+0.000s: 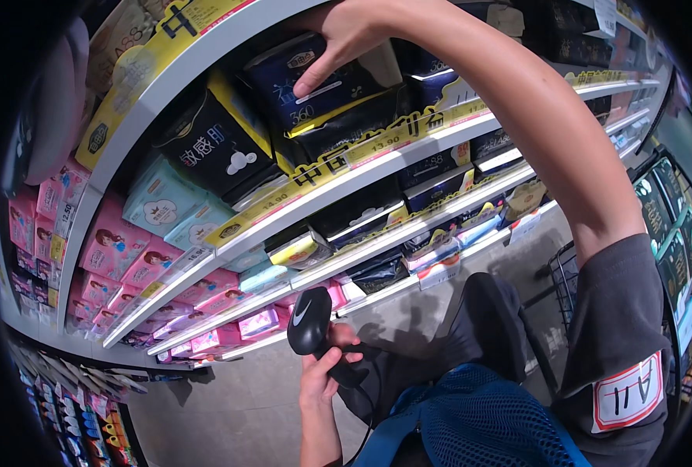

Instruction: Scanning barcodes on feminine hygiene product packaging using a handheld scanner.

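Note:
A black handheld barcode scanner [310,320] with a cable is held by its handle in my left hand [321,376], low in front of the shelves. My right hand [346,32] reaches up to an upper shelf. There its thumb presses the front of a dark blue soft pack [328,87], while the other fingers are hidden over the top. Under that pack lies a black pack with a yellow edge [357,119]. Left of it stands a larger black pack [214,143] with white printing. Pale turquoise packs [162,195] sit further left.
Shelf edges [375,146] with yellow price strips jut out below the packs. Pink boxes [115,239] fill the left shelves. A wire cart [565,286] and dark green packs [655,192] stand at the right. A blue mesh vest [480,414] covers my torso above the grey floor [235,403].

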A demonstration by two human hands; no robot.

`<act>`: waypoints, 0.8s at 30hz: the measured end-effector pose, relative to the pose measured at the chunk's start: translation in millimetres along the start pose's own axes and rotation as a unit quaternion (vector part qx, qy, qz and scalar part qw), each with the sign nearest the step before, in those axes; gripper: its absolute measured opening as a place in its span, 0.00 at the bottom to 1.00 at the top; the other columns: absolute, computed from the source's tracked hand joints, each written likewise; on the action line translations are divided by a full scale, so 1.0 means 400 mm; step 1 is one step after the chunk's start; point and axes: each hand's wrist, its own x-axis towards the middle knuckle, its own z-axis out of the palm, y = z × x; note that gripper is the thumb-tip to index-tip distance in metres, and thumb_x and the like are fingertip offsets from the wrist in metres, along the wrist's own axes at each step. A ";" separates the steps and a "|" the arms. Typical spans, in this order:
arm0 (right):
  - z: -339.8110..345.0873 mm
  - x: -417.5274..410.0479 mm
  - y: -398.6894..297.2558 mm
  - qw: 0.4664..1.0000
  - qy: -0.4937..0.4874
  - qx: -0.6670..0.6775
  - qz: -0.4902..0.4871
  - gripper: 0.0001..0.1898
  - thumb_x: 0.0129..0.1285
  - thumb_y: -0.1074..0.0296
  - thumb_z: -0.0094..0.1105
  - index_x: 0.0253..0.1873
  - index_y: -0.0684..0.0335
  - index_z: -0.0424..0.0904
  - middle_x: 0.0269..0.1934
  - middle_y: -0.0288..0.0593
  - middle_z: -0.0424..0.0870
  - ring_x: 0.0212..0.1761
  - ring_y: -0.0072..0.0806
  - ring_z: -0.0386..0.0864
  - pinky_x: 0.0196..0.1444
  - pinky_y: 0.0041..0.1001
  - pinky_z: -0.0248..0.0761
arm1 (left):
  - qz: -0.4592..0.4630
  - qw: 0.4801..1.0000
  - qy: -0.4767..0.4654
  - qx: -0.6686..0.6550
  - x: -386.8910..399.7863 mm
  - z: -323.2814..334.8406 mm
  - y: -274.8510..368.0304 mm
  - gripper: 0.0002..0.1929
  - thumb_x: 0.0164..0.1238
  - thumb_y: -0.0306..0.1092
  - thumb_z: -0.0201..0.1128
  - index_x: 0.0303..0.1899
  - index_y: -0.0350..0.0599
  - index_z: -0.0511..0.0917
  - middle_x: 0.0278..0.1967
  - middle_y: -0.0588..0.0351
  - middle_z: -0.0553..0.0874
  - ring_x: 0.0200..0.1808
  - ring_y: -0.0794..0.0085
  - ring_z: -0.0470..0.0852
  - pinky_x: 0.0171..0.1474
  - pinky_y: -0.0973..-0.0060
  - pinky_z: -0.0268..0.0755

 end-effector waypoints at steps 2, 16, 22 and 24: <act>0.003 0.005 0.002 1.000 0.010 -0.011 -0.012 0.44 0.42 0.24 0.58 0.42 0.68 0.83 0.44 0.55 0.82 0.48 0.42 0.79 0.51 0.35 0.70 | -0.004 1.000 0.002 -0.004 0.005 -0.003 -0.002 0.24 0.59 0.22 0.62 0.56 0.35 0.65 0.48 0.43 0.74 0.50 0.58 0.79 0.45 0.63 0.83; 0.008 -0.001 0.046 0.999 -0.016 -0.007 -0.045 0.38 0.40 0.33 0.68 0.36 0.72 0.81 0.32 0.52 0.84 0.36 0.41 0.81 0.40 0.33 0.73 | -0.008 1.000 0.021 0.006 -0.002 -0.018 -0.015 0.24 0.58 0.21 0.62 0.56 0.35 0.64 0.48 0.42 0.74 0.49 0.57 0.78 0.45 0.63 0.83; 0.036 0.015 0.045 0.970 0.147 -0.069 -0.183 0.43 0.37 0.32 0.69 0.46 0.71 0.77 0.38 0.57 0.83 0.43 0.45 0.81 0.48 0.36 0.74 | -0.013 0.999 0.036 0.018 0.001 -0.009 -0.026 0.25 0.57 0.24 0.63 0.55 0.33 0.64 0.48 0.42 0.74 0.49 0.57 0.78 0.44 0.63 0.84; 0.058 -0.024 0.040 0.960 0.212 -0.059 -0.174 0.36 0.44 0.36 0.66 0.43 0.70 0.78 0.36 0.56 0.83 0.41 0.47 0.81 0.46 0.37 0.74 | -0.018 0.999 0.032 0.024 0.008 -0.004 -0.031 0.25 0.57 0.25 0.64 0.55 0.34 0.64 0.48 0.43 0.74 0.49 0.58 0.78 0.43 0.64 0.84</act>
